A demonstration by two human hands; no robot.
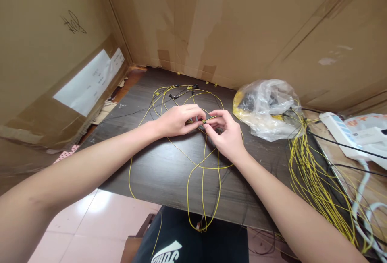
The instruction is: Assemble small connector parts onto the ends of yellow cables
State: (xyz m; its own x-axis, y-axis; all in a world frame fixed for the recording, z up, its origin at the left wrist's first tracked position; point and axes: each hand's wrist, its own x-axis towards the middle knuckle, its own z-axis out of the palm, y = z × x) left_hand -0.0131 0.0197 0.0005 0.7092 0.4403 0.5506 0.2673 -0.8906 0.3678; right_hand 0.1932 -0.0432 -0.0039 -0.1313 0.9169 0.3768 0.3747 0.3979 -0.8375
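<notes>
My left hand [184, 120] and my right hand [224, 132] meet over the middle of the dark tabletop, both with fingers pinched. Between their fingertips is a small dark piece [202, 122] on thin yellow wires; its exact kind is hidden by the fingers. Loops of yellow wire [203, 190] hang from there over the front edge of the table. More of the yellow wire lies in coils behind my hands, where several small black connectors [173, 97] rest on the tabletop [151, 174].
Cardboard walls [193, 21] enclose the back and left. A clear plastic bag [269, 110] sits at the right rear. Beside it a thick bundle of yellow wires [314, 186] drapes down the right edge, near a white power strip [341, 132] with cables.
</notes>
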